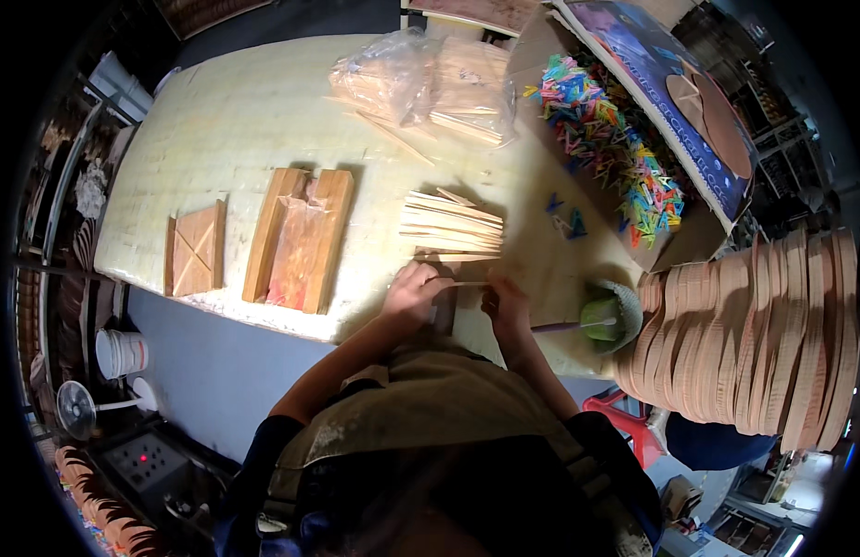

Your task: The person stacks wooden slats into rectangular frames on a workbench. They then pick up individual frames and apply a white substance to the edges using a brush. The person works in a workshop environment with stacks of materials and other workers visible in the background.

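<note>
Near the table's front edge, my left hand (pixel 411 293) pinches one end of a thin pale wooden strip (pixel 469 284). At its other end my right hand (pixel 506 303) closes its fingertips, so the strip lies level between both hands. Just beyond them rests a loose pile of similar wooden strips (pixel 451 223), roughly side by side. To the right of my right hand is a tipped cup (pixel 627 311) with something green inside; a thin purple handle (pixel 556 327) sticks out of it toward me.
Left on the table (pixel 216 111) are a wooden trough (pixel 304 241) and a small wooden frame (pixel 196 251). Plastic bags of strips (pixel 383 79) lie at the back. A carton of coloured clips (pixel 601 139) and stacked curved wooden pieces (pixel 745 334) stand right, above a red stool (pixel 625 422).
</note>
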{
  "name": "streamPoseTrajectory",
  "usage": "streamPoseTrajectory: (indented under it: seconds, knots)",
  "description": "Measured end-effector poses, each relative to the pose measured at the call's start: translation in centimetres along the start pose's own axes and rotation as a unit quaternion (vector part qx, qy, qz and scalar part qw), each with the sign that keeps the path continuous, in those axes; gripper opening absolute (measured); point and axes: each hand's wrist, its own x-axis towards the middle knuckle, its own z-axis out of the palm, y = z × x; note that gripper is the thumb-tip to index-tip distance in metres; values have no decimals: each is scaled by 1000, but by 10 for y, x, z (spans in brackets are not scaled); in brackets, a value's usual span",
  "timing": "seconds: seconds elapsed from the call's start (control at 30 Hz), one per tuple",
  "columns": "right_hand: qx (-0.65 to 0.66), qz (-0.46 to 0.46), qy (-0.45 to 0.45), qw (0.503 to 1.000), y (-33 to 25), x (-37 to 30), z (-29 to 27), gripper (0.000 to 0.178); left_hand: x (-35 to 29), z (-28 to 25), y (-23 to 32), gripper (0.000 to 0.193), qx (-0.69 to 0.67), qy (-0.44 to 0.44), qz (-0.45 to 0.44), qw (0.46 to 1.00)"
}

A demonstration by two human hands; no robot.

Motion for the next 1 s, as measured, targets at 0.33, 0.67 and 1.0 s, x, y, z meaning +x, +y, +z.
streamPoseTrajectory:
  seconds: [0.33,0.67,1.0]
  knots:
    - [-79,-9,8,997,4,23,-6,22,16,-11,8,19,66,62,31,995]
    - [-43,-52,-27,997,-7,39,10,28,14,-10,1,13,24,31,24,999]
    - [-44,-26,-18,998,0,23,1,20,14,-10,7,19,57,78,7,995]
